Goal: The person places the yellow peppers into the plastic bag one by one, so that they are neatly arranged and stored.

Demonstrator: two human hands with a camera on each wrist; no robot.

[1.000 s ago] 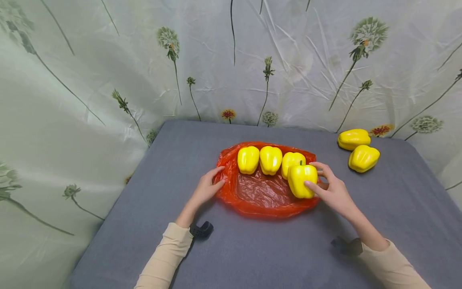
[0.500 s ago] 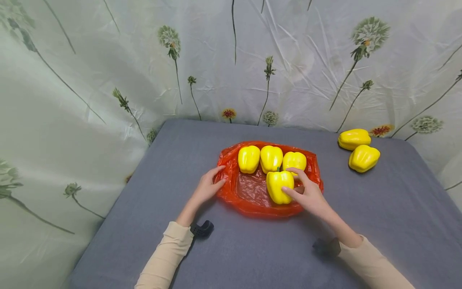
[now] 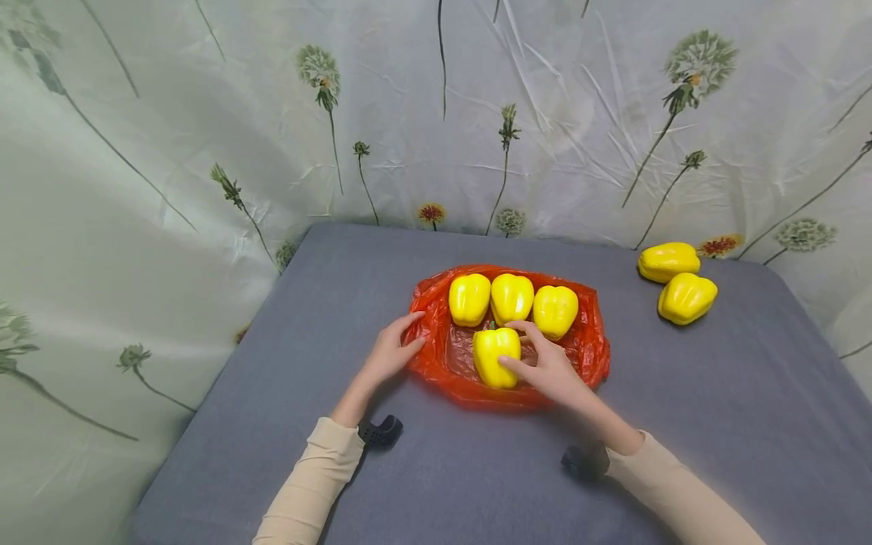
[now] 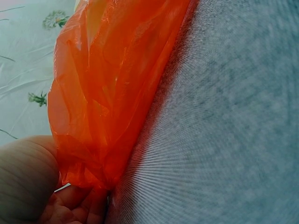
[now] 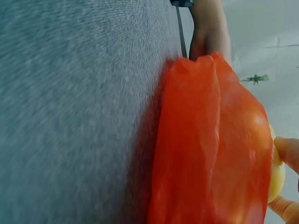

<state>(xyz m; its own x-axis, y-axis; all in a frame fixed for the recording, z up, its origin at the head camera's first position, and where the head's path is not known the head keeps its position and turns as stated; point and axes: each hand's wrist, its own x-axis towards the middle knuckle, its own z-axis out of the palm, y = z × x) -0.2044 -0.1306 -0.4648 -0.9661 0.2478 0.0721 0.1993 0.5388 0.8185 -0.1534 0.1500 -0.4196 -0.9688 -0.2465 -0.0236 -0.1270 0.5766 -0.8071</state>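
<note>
In the head view a red plastic bag [image 3: 456,387] lies on the table with its mouth spread wide. Three yellow bell peppers, the middle one [image 3: 512,299] among them, stand in a row along its far side. My right hand [image 3: 553,372] grips another yellow bell pepper [image 3: 495,360], stem up, over the near part of the bag. My left hand [image 3: 390,354] pinches the bag's left end; the left wrist view shows the gathered plastic [image 4: 100,112] between thumb and fingers. From the right wrist, the bag wall [image 5: 210,149] hides most of the gripped pepper [image 5: 277,181].
Two more yellow bell peppers, one behind [image 3: 668,262] and one in front [image 3: 686,299], lie at the table's back right. A grey cloth covers the table [image 3: 463,477]. A flower-patterned curtain [image 3: 422,98] hangs behind and at the left.
The right hand has carried its bell pepper leftward and slightly toward me, from the bag's right side to the near middle. The left hand stays at the bag's end.
</note>
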